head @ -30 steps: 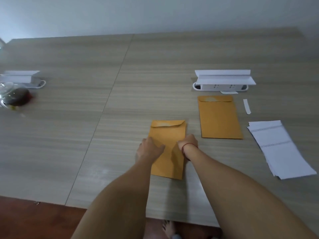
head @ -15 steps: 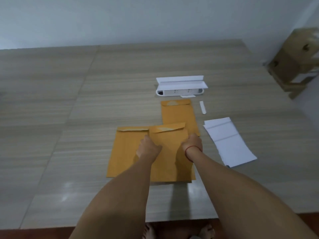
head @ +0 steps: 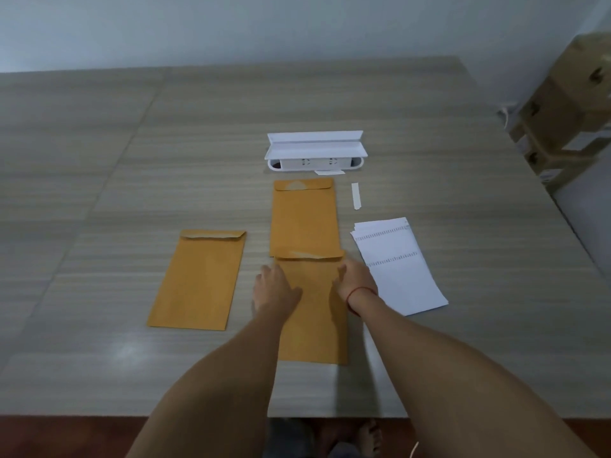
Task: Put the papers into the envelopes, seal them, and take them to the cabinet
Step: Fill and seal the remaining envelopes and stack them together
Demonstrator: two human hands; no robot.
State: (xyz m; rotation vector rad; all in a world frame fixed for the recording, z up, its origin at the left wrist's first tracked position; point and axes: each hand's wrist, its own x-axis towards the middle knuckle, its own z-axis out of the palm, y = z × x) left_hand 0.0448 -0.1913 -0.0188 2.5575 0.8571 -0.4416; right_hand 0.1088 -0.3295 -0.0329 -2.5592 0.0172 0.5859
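Note:
Three brown envelopes lie flat on the grey wood-grain table. The near envelope is in front of me, its flap end overlapping the foot of the far envelope. My left hand rests flat on the near envelope's left side. My right hand rests with straight fingers on its right edge. The left envelope lies alone, apart from both hands. A stack of white papers lies just right of my right hand.
A white socket box with a raised lid stands beyond the far envelope. A small white strip lies right of that envelope. Cardboard boxes are stacked off the table's right edge. The table's front edge is close to me.
The two envelopes that overlapped under my hands are now apart: one lies alone at the left, the other has slid right with both hands on it. The view has shifted right.

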